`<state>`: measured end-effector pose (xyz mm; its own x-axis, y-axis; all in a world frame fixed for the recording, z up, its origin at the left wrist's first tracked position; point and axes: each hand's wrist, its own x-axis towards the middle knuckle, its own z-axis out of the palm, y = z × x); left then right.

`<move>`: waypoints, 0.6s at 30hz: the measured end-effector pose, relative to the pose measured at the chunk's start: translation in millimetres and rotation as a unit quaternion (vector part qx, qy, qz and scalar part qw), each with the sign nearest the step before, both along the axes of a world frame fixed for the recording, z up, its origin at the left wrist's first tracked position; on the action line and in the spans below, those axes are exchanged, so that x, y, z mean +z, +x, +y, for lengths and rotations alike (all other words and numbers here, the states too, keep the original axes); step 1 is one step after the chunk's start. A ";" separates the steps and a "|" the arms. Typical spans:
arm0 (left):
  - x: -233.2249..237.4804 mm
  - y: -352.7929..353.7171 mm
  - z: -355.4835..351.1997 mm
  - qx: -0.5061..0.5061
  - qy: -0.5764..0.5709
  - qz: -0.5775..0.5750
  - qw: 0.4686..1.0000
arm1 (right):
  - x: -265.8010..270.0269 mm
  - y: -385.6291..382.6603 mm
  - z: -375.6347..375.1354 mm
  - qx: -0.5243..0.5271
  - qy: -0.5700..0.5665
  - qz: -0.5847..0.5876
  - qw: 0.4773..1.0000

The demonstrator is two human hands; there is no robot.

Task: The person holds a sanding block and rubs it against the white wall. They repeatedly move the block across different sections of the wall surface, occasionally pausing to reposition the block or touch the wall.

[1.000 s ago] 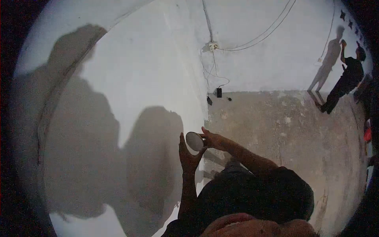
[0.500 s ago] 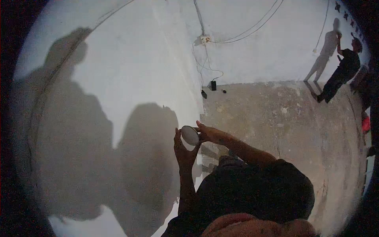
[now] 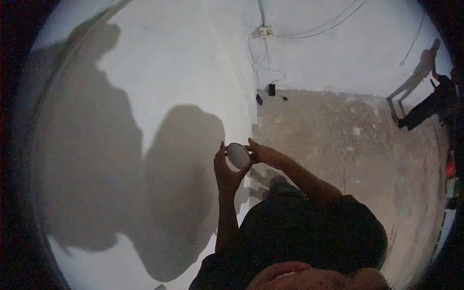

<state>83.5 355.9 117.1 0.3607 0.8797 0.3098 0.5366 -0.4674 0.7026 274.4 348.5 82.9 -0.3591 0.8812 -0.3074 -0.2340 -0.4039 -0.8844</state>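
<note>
Between my two hands is a pale round disc [image 3: 239, 157] with a thin darker rim, tilted so that it looks oval. Its exact kind cannot be made out. My left hand [image 3: 228, 173] curves around it from the left and below, fingers on the left edge and thumb toward the right. From the other side my right hand [image 3: 262, 153] grips the right edge, with one finger pointing upward. Both hands are in front of the white wall, near its border with the floor.
Large shadows [image 3: 186, 188] fall on the white wall [image 3: 159, 67]. A socket box [image 3: 266, 32] with hanging cables is on the far wall, above a black adapter [image 3: 271, 90] on the stained floor [image 3: 328, 130]. Another person [image 3: 430, 104] in dark clothes stands at far right.
The view has shifted, so the socket and the other person appear farther right. Both hands still hold the disc, which has turned slightly.
</note>
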 end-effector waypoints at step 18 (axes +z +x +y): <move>38.4 26.7 40.6 0.040 -0.189 -0.065 0.979 | -0.6 34.1 54.8 0.085 0.123 0.033 0.988</move>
<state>110.1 396.5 155.5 0.2645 0.9644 -0.0047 0.4552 -0.1206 0.8822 308.5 403.3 82.3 -0.5212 0.8511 -0.0630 -0.2416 -0.2180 -0.9456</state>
